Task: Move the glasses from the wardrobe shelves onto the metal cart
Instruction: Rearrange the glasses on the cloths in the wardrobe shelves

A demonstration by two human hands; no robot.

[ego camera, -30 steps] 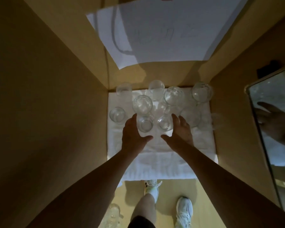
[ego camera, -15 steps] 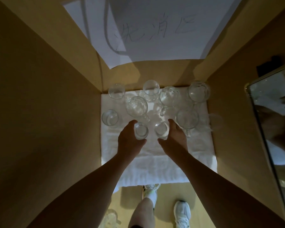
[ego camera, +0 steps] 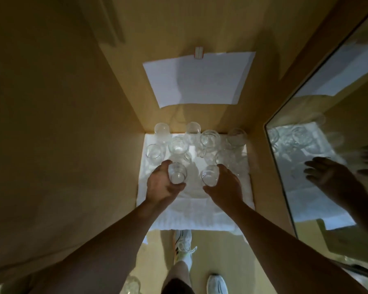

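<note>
On the white-towel-lined wardrobe shelf (ego camera: 194, 209), the left hand (ego camera: 160, 184) curls its fingers round a small clear tumbler (ego camera: 177, 173) while the right hand (ego camera: 225, 186) wraps round a second clear tumbler (ego camera: 209, 175), both at the front edge of a cluster of clear glasses (ego camera: 208, 140) standing close together near the back wall. Lifting straight up before drawing back seems wise, since neighbouring glasses stand just beside each hand. No metal cart is in view.
</note>
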